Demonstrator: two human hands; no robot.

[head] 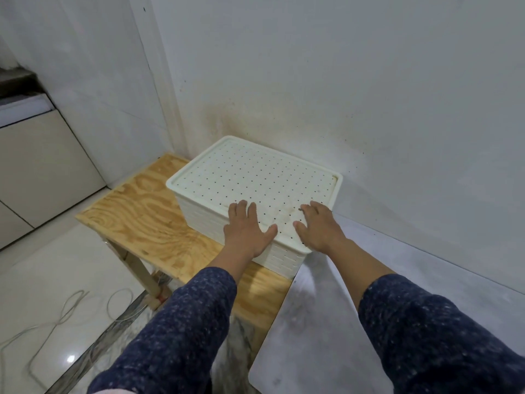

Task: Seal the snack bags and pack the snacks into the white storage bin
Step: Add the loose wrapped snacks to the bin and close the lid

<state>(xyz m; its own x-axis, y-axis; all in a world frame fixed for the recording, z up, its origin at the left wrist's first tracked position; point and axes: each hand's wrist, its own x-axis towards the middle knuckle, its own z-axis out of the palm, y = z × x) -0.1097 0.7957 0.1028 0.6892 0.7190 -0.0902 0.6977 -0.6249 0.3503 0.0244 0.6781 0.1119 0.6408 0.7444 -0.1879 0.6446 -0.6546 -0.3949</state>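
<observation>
The white storage bin (199, 214) stands on a plywood table by the wall, with its perforated white lid (255, 172) on top. My left hand (248, 228) lies flat on the lid's near edge, fingers straight and spread. To its right my right hand (318, 226) also rests flat on the lid near the front right corner. What is inside the bin is hidden, and no snack bags are in view.
The plywood table (147, 211) on wooden legs stands against the grey wall. A white marble-look surface (326, 322) adjoins it on the right. White cables (65, 311) lie on the glossy tiled floor at the left, and a pale cabinet (37, 166) stands further left.
</observation>
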